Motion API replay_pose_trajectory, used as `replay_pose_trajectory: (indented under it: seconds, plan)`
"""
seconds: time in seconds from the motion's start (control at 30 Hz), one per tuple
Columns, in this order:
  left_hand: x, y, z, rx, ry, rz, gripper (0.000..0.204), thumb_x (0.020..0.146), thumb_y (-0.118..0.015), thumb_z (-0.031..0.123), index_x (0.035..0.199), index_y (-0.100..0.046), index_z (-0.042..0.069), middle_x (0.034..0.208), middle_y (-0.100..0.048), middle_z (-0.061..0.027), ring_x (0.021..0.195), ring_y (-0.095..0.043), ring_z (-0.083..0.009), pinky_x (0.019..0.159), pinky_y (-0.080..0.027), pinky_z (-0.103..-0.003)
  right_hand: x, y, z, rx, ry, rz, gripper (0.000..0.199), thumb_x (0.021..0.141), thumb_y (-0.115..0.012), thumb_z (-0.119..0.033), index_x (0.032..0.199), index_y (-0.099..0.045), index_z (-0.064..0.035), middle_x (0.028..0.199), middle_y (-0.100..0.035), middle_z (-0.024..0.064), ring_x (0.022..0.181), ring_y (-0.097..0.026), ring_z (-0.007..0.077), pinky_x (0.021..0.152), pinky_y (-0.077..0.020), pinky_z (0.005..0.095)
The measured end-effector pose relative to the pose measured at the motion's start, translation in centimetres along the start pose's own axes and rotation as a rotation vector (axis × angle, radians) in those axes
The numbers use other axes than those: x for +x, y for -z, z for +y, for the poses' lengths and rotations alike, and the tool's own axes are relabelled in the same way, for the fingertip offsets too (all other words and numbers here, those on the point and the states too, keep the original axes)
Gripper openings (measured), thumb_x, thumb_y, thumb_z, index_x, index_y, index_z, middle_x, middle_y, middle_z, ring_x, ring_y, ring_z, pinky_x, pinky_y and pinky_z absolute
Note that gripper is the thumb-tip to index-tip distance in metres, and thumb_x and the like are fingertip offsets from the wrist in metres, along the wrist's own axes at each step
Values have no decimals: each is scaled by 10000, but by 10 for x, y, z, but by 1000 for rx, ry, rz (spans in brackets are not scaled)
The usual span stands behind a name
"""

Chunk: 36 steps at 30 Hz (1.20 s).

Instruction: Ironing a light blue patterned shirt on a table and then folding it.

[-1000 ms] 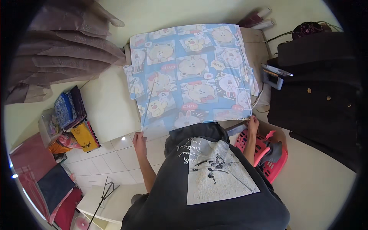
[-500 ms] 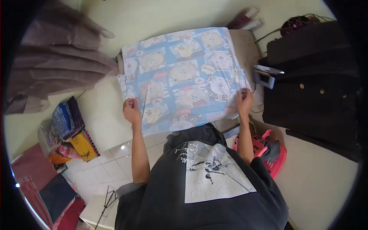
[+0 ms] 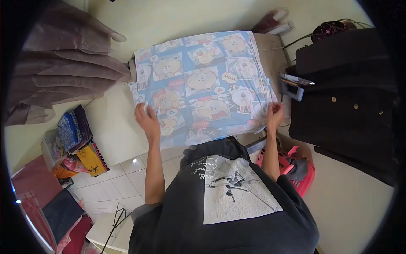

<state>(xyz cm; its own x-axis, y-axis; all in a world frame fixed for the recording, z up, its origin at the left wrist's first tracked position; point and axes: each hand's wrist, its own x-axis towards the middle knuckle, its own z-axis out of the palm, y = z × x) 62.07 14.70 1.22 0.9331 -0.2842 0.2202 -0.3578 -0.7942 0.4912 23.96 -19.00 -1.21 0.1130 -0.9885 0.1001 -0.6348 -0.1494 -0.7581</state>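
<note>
A light blue sheet [image 3: 203, 95] printed with cartoon bears, ducks and rabbits lies spread over the table in front of me, its near edge hanging close to my body. My left hand [image 3: 148, 122] rests at its left edge with thumb and fingers apart. At the opposite edge my right hand [image 3: 275, 116] has its fingers curled in, thumb against fingertips, pinching the sheet's border. Small wrinkles run along the right side of the fabric.
Dark garments with gold buttons [image 3: 334, 99] hang at the right, beside a small grey-blue object [image 3: 296, 91]. A pink basket [image 3: 302, 180] stands below on the right. Folded cloths [image 3: 76, 129] are stacked at left, under a brown curtain [image 3: 67, 63]. A black stand [image 3: 114, 228] is at lower left.
My left hand has loosened from a pinch, its fingers now spread. My right hand has shifted slightly outward and nearer to me. The sheet lies nearly as before.
</note>
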Motion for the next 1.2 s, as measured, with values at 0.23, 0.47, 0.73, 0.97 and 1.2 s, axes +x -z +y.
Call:
replay_pose_trajectory:
  seconds: [0.23, 0.47, 0.73, 0.97, 1.2]
  plan:
    - [13, -2, -7, 115, -390, -376, 521, 1045, -441, 222, 1547, -358, 109, 1615, -315, -122, 1496, -267, -334, 1222, -155, -478, 16, 18, -18, 434, -44, 329, 537, 835, -848, -223, 1180, -479, -42, 1056, -548, 78, 888, -551, 133, 810, -473, 265]
    - [5, -23, 45, 135, -530, -334, 596, 1019, -476, 246, 1576, -303, 124, 1648, -252, -104, 1525, -211, -296, 1231, -101, -514, 71, 24, 7, 520, 12, 265, 400, 894, -793, -248, 1080, -497, -54, 928, -565, 22, 801, -523, 100, 730, -435, 234]
    - [-23, -53, 85, 104, -751, -473, 593, 1034, -428, 335, 1582, -302, 147, 1645, -267, -108, 1528, -210, -290, 1226, -117, -519, 95, 26, -13, 497, -15, 266, 370, 939, -734, -298, 1113, -655, 19, 986, -671, 61, 865, -578, 97, 797, -463, 273]
    - [-19, -50, 79, 63, -758, -507, 604, 1031, -428, 350, 1586, -295, 152, 1646, -266, -105, 1528, -210, -284, 1226, -112, -517, 78, 83, -128, 182, 63, -13, 248, 970, -684, -255, 999, -734, -13, 676, -602, -56, 598, -540, 113, 572, -461, 315]
    - [-20, -48, 84, 105, -752, -494, 644, 1014, -459, 371, 1590, -280, 147, 1646, -267, -98, 1523, -223, -285, 1229, -105, -511, 33, 12, -154, -196, 67, -355, 407, 872, -714, -344, 936, -700, 57, 894, -680, 294, 804, -677, 451, 730, -525, 470]
